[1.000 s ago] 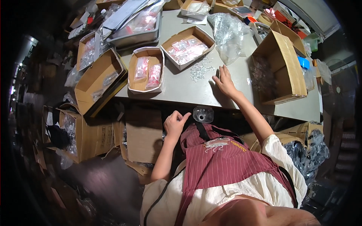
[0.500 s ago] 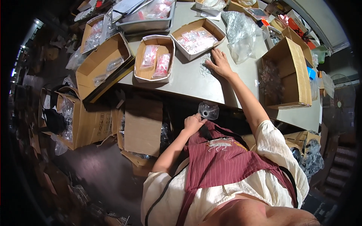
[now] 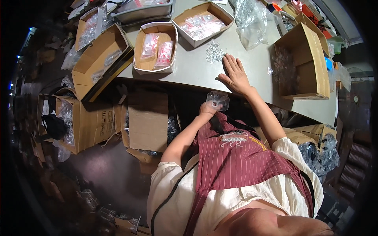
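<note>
A scattered pile of small shiny metal pieces [image 3: 214, 53], too small to name, lies on the grey tabletop [image 3: 190, 70]. My right hand [image 3: 237, 80] rests palm down just nearer than the pile, fingers stretched and thumb spread, with nothing held. At the table's front edge, my left hand [image 3: 208, 109] is closed around a clear plastic funnel [image 3: 221, 100]. The funnel's wide mouth faces up and its round hole shows; the fingers behind it are partly hidden.
Behind the pile stands a white-sided box of small filled bags [image 3: 202, 24]. Left of it are a box with two pink-and-clear bags [image 3: 150, 46] and a brown carton [image 3: 94, 59]. A large carton [image 3: 305, 63] and clear plastic bag [image 3: 251, 27] sit to the right.
My right hand has drawn back toward me, off the metal pieces, and more of the pile shows. My left hand still holds the funnel at the table edge. The view has shifted slightly.
</note>
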A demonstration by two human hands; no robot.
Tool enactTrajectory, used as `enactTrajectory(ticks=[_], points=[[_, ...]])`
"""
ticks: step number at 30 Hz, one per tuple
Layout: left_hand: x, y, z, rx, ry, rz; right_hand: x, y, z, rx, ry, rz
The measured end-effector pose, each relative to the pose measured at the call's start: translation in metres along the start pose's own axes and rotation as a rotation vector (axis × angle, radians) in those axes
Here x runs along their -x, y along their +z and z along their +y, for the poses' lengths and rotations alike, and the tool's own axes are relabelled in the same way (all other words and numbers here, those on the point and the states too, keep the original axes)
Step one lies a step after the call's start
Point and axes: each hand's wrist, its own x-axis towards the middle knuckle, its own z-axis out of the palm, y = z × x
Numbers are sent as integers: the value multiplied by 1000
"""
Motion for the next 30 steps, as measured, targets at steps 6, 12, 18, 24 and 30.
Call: enactTrajectory(ticks=[6,12,18,24,30], points=[[10,0,8,81,-25,39,14,1,-8,63,-35,11],[-8,10,-5,165,58,40,11,-1,-10,66,-26,19],[-16,16,-14,167,68,51,11,-2,-11,-32,-16,83],[-19,19,-14,189,125,73,16,-6,-7,-304,-15,290],[-17,16,1,199,174,97,18,-3,-1,-434,108,389]])
